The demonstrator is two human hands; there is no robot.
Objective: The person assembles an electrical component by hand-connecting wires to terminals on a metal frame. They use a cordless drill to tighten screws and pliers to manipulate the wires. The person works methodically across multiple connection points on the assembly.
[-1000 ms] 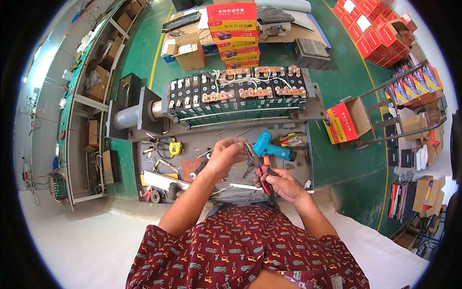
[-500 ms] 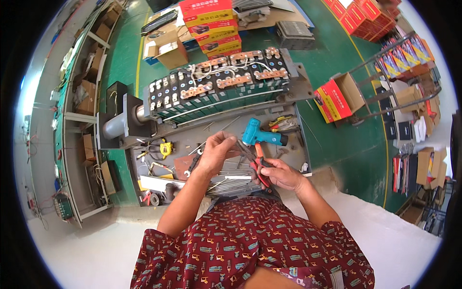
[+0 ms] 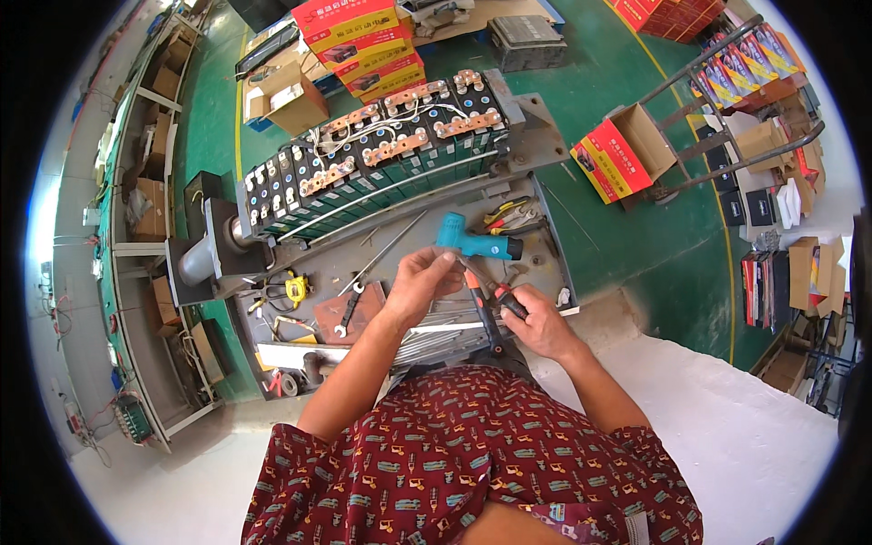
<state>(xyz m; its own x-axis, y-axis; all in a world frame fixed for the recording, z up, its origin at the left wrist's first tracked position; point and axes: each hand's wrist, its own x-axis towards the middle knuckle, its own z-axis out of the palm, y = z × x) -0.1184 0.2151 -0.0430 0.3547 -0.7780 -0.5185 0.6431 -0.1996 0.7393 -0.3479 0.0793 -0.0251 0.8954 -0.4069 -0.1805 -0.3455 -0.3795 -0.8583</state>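
My right hand (image 3: 542, 329) is closed round the red-and-black handles of pliers (image 3: 507, 298), whose dark jaws point toward my other hand. My left hand (image 3: 421, 285) has its thumb and fingers pinched together beside the jaws; whatever is in the pinch is too small to make out. Just beyond both hands lies a teal cordless power tool (image 3: 474, 241) with a black base. Under the pliers, an orange-and-black handled tool (image 3: 482, 313) rests across the metal rods (image 3: 434, 342) in the grey tray.
Behind the tray stands a long battery pack (image 3: 381, 163) with copper bars and white wires. The tray (image 3: 389, 257) also holds a wrench (image 3: 349, 311), a yellow tape measure (image 3: 296, 289) and more pliers (image 3: 516, 216). A cart (image 3: 727, 163) with an open carton (image 3: 627, 154) is at right; shelves (image 3: 136, 245) line the left.
The pliers have turned in my right hand, their handles now closer together and inside my grip. My left hand stays near the jaws. The whole view has shifted slightly.
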